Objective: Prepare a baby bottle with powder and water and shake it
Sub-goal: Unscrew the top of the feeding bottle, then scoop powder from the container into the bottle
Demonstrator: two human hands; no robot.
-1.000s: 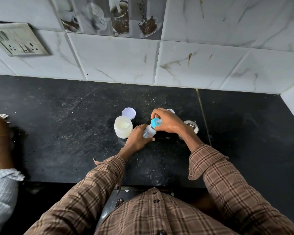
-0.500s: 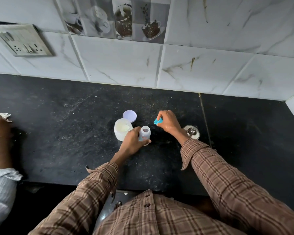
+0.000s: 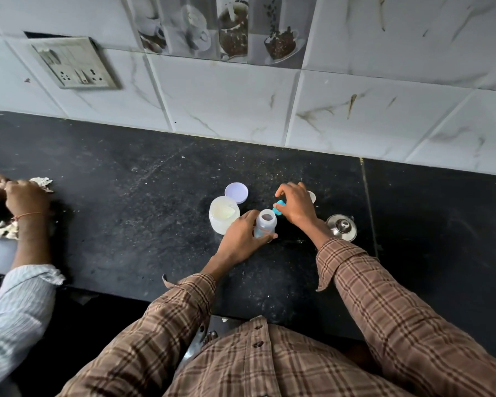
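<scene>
Our left hand curls round the open bottle, upright on the worktop midway along, nearer its back edge. Our right hand pinches the blue cap just beside the bottle's mouth.

Black counter under marbled tiles; socket plate on the wall at left. Steel lid right. Second person's striped sleeve far left.

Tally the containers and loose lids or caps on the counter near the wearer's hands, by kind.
Bottles: 1, baby bottle
Jars: 1, powder jar
Steel vessels: 1, lidded pot
Loose lids or caps: 2, lilac lid, blue cap
Total: 5
</scene>
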